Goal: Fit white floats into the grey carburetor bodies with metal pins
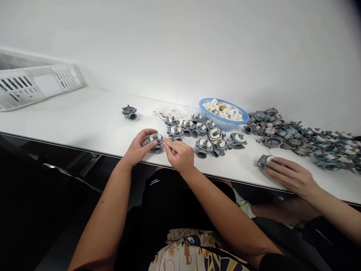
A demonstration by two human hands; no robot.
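A grey metal carburetor body (156,149) with a white ring-shaped float and a brass part on top rests near the table's front edge. My left hand (139,148) is closed around its left side, thumb in front and fingers behind. On the other side, my right hand (180,153) pinches a small thin metal pin at the float's right edge; the fingers hide part of it. Just beyond my right hand stand several similar carburetors (203,146) with white floats. Behind them lies a white tray (180,111) with small loose pins.
A blue basket (225,124) of white floats stands behind the carburetors. A lone carburetor (129,113) sits at left, a white crate (46,84) farther left. At right, a co-worker's hand (293,175) holds another carburetor beside a large pile of carburetor parts (299,139).
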